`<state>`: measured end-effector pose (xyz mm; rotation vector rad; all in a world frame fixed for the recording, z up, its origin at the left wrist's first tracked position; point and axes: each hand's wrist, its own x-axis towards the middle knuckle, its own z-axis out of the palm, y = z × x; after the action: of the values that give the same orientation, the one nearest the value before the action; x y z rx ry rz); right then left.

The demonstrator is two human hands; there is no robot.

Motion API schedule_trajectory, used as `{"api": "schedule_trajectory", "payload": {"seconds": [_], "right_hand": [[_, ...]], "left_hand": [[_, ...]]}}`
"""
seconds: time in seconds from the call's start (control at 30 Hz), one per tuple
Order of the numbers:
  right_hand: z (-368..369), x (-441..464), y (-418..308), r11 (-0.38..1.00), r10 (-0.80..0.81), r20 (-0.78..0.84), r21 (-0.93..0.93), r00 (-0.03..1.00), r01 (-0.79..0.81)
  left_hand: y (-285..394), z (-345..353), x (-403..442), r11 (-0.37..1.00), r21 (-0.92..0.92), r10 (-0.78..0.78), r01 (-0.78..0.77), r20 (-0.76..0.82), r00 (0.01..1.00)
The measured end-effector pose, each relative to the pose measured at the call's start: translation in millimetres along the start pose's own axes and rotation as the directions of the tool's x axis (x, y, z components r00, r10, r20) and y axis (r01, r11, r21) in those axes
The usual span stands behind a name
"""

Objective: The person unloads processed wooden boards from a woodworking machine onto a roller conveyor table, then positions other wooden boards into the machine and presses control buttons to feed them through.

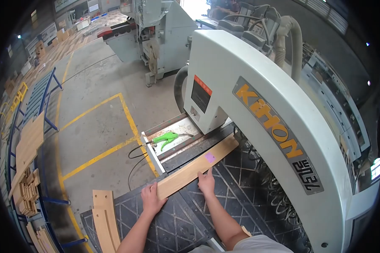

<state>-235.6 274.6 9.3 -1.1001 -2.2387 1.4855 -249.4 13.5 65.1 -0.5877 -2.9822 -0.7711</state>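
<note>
A long wooden board with a small pink label lies slantwise on the dark, line-marked machine table. At the board's near left end is my left hand, its fingers closed on the end and edge. My right hand grips the near edge around the middle, fingertips against the wood. The board's far end reaches under the white machine arm. Left of my left hand, a grooved wooden piece with holes lies on the table's left side.
A green air gun with a black hose rests in a metal tray beyond the board. The large white machine arm arches over the right side. Roller racks and stacked wood pieces stand at the left.
</note>
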Motion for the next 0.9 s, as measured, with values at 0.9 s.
{"api": "schedule_trajectory", "payload": {"seconds": [0.9], "right_hand": [[-18, 57, -10, 0.996, 0.025, -0.08, 0.085, 0.997, -0.018]], "left_hand": [[28, 9, 31, 0.997, -0.073, -0.019, 0.024, 0.065, 0.998]]}}
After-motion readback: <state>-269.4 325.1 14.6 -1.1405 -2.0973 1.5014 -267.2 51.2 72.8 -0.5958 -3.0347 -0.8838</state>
